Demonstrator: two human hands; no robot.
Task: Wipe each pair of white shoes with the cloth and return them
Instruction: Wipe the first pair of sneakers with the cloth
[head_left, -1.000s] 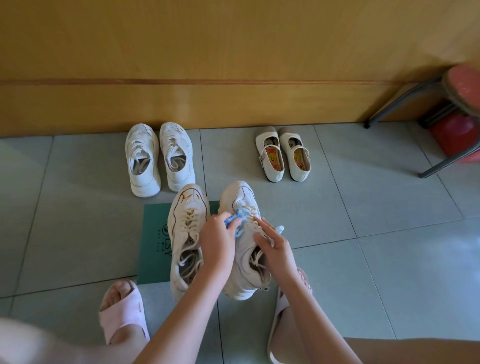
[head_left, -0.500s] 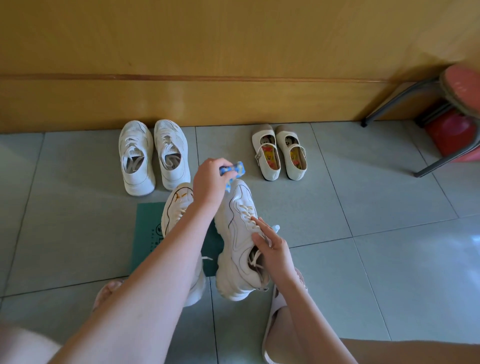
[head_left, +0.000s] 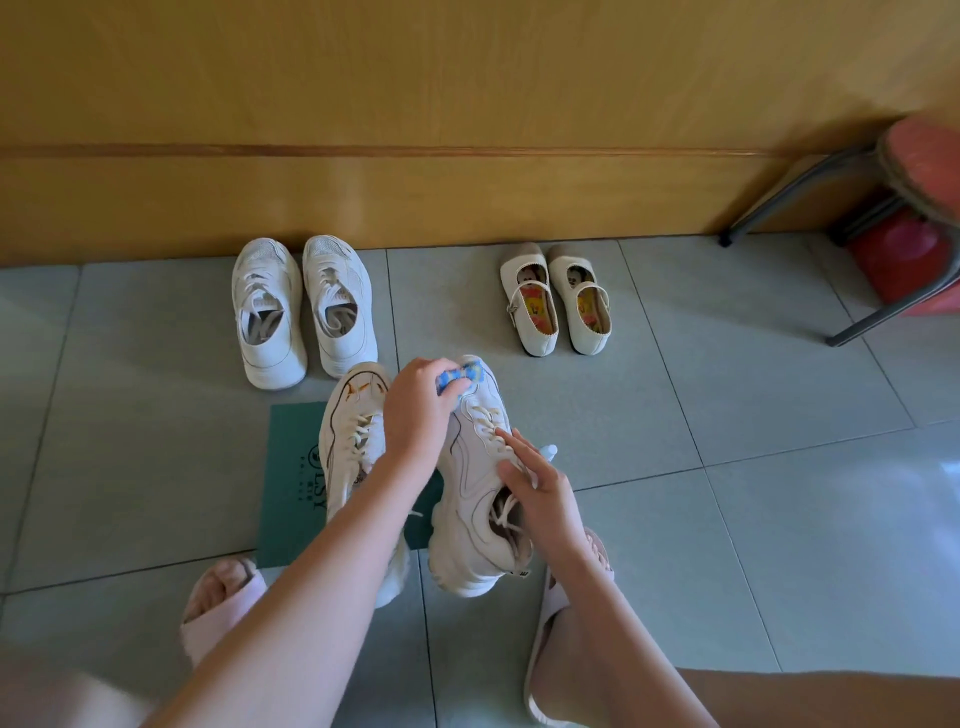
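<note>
white shoes (head_left: 267, 317) in three pairs; left hand (head_left: 415, 415) grip pinches one blue cloth (head_left: 460, 376), right hand (head_left: 540, 493) grip holds one sneaker (head_left: 470, 493).

Centred on the tilted sneaker (head_left: 467, 493), bare floor tile (head_left: 753, 415) lies open from two to five o'clock; stool legs (head_left: 779, 207) stand far out at two. Strap shoes (head_left: 556, 301) sit at one, white trainers (head_left: 301, 312) at eleven, a tile gap between them at twelve. The second sneaker (head_left: 353, 441) and green mat (head_left: 293, 467) fill nine. The left hand (head_left: 415, 415) gripping the cloth (head_left: 458, 377) covers the tilted sneaker's toe; the right hand (head_left: 545, 493) grips the laces.
</note>
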